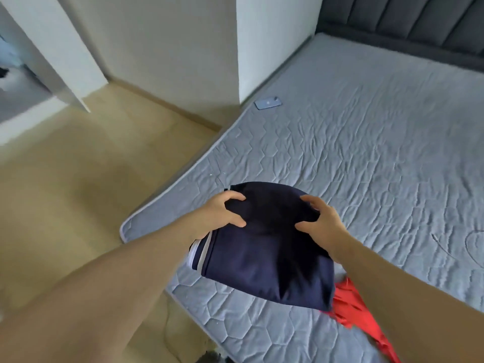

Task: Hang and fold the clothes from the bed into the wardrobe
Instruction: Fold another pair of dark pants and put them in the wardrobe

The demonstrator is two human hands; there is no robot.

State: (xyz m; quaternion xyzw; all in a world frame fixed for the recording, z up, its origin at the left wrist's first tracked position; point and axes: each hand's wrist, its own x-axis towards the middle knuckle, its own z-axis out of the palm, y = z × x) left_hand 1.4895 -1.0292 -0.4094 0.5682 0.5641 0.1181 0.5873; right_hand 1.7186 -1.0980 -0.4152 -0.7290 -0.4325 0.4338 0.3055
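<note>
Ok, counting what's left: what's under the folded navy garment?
A red garment shows at the lower right edge of the navy garment, on the grey mattress. How far it runs underneath, or anything else, is covered.

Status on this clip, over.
Both gripping: left hand, right hand on folded navy garment over bed edge. Beneath right forearm, red garment on bed. Far up the bed, phone.
</note>
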